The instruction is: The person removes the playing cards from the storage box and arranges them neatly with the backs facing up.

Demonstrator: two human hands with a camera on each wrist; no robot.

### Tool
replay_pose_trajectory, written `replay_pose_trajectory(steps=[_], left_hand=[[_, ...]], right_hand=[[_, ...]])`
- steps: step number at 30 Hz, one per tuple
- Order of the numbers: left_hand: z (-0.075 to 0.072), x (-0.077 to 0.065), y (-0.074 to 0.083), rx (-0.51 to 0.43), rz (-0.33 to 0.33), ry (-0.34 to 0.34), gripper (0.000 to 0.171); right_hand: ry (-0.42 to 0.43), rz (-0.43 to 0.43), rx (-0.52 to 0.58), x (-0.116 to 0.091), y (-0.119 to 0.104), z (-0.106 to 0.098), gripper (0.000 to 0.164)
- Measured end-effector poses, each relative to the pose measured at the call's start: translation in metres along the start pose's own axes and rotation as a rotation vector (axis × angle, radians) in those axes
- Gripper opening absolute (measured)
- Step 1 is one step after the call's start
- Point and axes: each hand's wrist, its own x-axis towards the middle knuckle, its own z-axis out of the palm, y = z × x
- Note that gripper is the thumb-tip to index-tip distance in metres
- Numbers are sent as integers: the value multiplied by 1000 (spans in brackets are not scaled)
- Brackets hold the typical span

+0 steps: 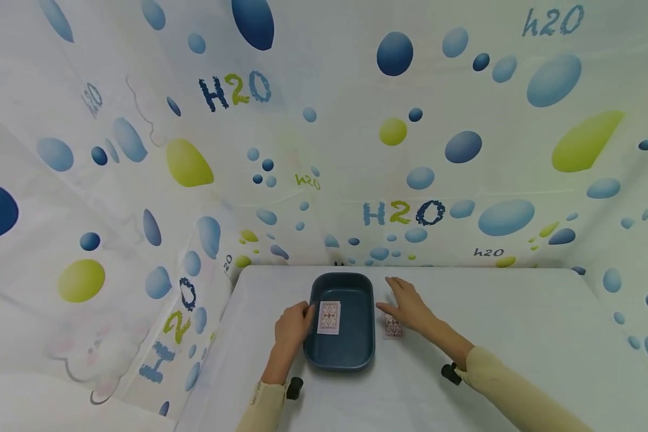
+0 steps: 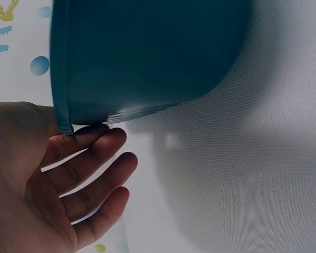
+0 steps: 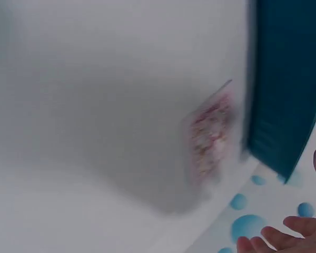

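Note:
A dark blue rectangular tray (image 1: 356,336) stands on the white table. One playing card (image 1: 329,317) lies in its left half with the red patterned back up. My left hand (image 1: 293,326) pinches the tray's left rim; in the left wrist view the thumb goes over the rim and the index finger is beneath it, the other fingers (image 2: 102,174) spread below. To the right of the tray, my right hand (image 1: 412,307) hovers with extended fingers, holding nothing. Beneath it a second playing card (image 1: 393,328) lies on the table, back up, partly covered by the hand in the head view.
The white-covered table (image 1: 497,324) reaches back to a hanging sheet (image 1: 345,156) printed with blue and green drops and H2O lettering. Small black wrist devices (image 1: 294,388) are strapped at both sleeves.

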Motion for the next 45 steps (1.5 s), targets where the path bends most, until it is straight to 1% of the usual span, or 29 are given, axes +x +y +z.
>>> replay_pose_trajectory(steps=[3,7,11,15,19,23,26,28,31,35,39,42,45], left_hand=[[-1,-1,-1,-3,3,6,34],[-2,-1,0,-6,3,12,33],[-2,-1,1,-4,8,16,33],[-2,-1,2,-3,-2,14,33],[-1,-1,2,-4,-7,14,33],[-1,0,2,-1,-5,6,33],[-1,0,1,1,-10,-3,34],[0,0,1,-3,-11,2,34],[1,0,0,-1,-8,12,35],[3,1,-1,-4,2,15,34],[3,0,-1,-11,0,15,34],[2,0,-1,-6,-8,20,34],[1,1,-1,-5,-16,21,34]], right_hand=[[-28,-15,-24,6,-15,2,81],[-51,-47,-54,15,-34,5,86],[-78,-66,-56,23,-50,9,87],[-103,-95,-54,33,-66,17,86],[-130,-111,-96,44,-80,29,86],[-192,-99,-137,52,-96,41,84],[-272,-76,-182,58,-107,49,83],[-335,-57,-223,62,-112,54,81],[-434,-5,-274,68,-117,60,78],[-504,51,-329,73,-120,68,76],[-517,52,-388,74,-122,73,80],[-511,34,-427,74,-126,73,85],[-504,17,-464,74,-129,75,86]])
